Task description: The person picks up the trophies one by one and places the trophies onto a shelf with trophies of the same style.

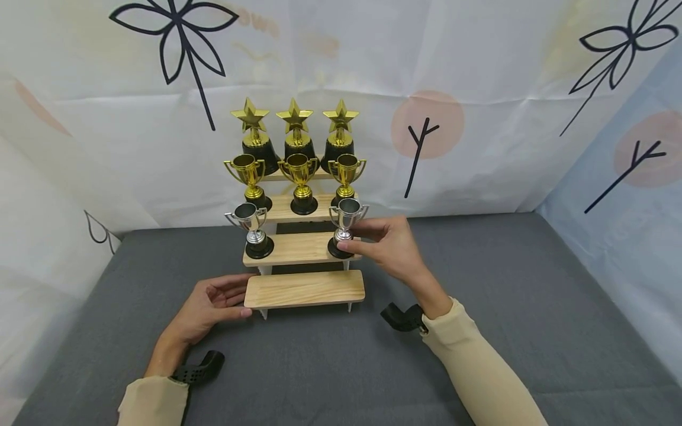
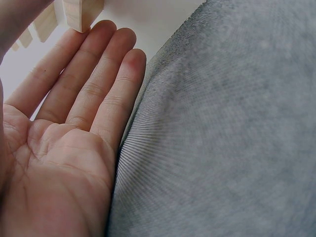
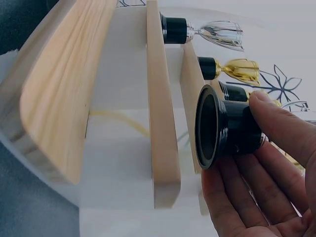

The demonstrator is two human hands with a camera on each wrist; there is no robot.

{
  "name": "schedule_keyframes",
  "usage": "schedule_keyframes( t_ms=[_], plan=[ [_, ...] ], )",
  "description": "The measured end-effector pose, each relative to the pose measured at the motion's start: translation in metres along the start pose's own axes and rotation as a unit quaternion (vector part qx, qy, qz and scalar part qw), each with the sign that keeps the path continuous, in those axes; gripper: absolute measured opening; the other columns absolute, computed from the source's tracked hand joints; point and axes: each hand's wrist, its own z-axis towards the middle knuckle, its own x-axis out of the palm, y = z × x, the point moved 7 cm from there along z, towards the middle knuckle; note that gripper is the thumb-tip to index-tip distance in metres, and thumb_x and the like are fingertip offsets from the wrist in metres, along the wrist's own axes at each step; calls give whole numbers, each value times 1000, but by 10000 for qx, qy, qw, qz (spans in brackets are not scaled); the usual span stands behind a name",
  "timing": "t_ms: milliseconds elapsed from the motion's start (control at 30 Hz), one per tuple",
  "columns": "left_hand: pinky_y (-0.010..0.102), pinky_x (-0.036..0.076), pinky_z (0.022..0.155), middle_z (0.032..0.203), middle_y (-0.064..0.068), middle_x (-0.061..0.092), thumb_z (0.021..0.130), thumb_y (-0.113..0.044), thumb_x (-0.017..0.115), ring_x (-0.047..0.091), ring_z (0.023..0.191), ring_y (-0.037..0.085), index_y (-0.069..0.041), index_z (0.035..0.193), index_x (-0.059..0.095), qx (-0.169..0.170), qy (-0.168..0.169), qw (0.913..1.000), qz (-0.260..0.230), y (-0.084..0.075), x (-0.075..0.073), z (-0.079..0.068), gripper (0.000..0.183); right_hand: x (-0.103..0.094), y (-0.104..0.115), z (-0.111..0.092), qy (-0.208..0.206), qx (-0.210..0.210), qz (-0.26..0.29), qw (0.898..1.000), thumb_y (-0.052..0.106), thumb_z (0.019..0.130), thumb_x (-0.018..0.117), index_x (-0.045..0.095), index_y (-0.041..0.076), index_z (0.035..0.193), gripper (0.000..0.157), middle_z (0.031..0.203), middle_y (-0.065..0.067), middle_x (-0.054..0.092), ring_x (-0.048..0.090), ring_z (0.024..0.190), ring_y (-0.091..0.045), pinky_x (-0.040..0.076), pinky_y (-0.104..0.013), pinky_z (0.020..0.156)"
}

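My right hand [image 1: 393,247] pinches a silver trophy cup [image 1: 348,214] low down, between thumb and fingers, at the right end of the second step from the front. In the right wrist view the hollow underside of its black base [image 3: 236,129] faces out, apart from the wooden step [image 3: 165,143]. My left hand [image 1: 209,306] lies at the left end of the lowest step [image 1: 306,290], its thumb tip and fingertips right at the edge. The left wrist view shows those fingers [image 2: 94,94] nearly straight, with nothing held. Another silver trophy cup [image 1: 254,228] stands upright at the second step's left end.
Three gold trophy cups [image 1: 302,189] line the third step, and three star trophies [image 1: 294,133] the top one. The stepped wooden stand is on a grey cloth-covered table [image 1: 506,307], with a patterned white backdrop [image 1: 490,77] behind.
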Motion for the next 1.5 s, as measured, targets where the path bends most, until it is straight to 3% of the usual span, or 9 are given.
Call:
schedule_keyframes(
  t_ms=[500,867,1500],
  plan=[
    [32,55,100,131,5,65,79,18,75,65,119,17,24,138,42,-66,-16,10000,-6,-1,1,2,68,30,3,16,176,5,265,9995,4,81,86,78,-2,108,29,103,-13,76,74,96,-24,63,-34,85],
    [32,55,101,131,4,65,80,19,74,65,119,17,25,138,41,-18,10,10000,-45,-1,0,0,67,51,2,23,349,-123,367,9986,2,81,86,78,-3,106,27,101,-13,76,75,87,-20,65,-34,77],
    [32,55,101,132,8,64,79,18,75,64,119,17,24,138,42,-106,-52,9999,31,-1,-1,0,68,61,-2,27,446,-238,54,9987,6,82,85,78,-2,109,29,102,-13,76,75,88,-19,65,-30,77]
  ],
)
